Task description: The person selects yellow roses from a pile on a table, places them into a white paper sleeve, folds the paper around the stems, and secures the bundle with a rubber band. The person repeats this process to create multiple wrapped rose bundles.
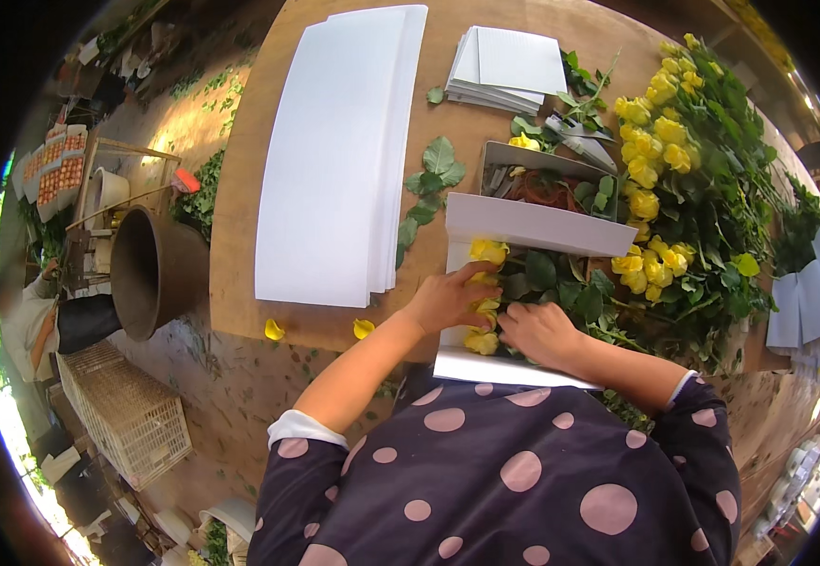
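Observation:
Several yellow roses [481, 341] lie side by side on a white paper sheet [543, 221] whose near and far edges stand up. Their leafy stems [558, 278] run off to the right. My left hand [456, 298] rests over the blooms with its fingers spread, touching them. Just to the right, my right hand [539, 331] is at the stems below the heads. Its fingertips are bent in among the leaves, so whether they grip a stem is hidden.
A large heap of yellow roses [665, 152] covers the table's right side. Beyond the sheet stand an open box [550, 157] with rubber bands and a stapler [583, 145]. White sheets [339, 156] and smaller cards [505, 67] are stacked farther off. At left are a brown bucket [148, 272] and a person [35, 325].

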`<state>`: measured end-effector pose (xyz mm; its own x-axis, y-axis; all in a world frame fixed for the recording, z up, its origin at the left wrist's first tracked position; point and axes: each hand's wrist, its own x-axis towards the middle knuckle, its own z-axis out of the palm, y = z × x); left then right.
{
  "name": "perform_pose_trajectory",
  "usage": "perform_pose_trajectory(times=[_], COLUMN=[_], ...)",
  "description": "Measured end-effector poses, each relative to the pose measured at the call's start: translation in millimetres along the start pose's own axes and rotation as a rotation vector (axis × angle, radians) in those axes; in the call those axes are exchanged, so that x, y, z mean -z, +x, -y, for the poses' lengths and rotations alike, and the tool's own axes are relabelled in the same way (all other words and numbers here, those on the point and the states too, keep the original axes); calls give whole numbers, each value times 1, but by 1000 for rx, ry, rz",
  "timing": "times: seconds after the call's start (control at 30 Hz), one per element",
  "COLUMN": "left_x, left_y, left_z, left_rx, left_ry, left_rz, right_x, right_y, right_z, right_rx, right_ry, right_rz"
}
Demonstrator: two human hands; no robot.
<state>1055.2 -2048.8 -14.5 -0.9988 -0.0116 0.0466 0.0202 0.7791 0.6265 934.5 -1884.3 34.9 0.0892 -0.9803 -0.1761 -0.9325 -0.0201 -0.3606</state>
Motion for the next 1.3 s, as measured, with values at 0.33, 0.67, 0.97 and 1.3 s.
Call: perform_pose_trajectory(times=[0.33, 0.67, 0.97, 1.3], left_x=[-6, -4, -16, -21], left_y=[-1, -15, -22, -25], left_z=[2, -19, -14, -11], left_rx=[12, 81, 63, 6], left_ry=[-46, 106, 230, 187], left_rz=[-11, 76, 36, -24], right_x=[-40, -30, 20, -17], right_y=[-6, 4, 31, 43], right_z=[-9, -1, -21, -61], right_rx=[50, -78, -265, 25], right_ry=[175, 117, -126, -363], right_rz=[42, 161, -338, -445])
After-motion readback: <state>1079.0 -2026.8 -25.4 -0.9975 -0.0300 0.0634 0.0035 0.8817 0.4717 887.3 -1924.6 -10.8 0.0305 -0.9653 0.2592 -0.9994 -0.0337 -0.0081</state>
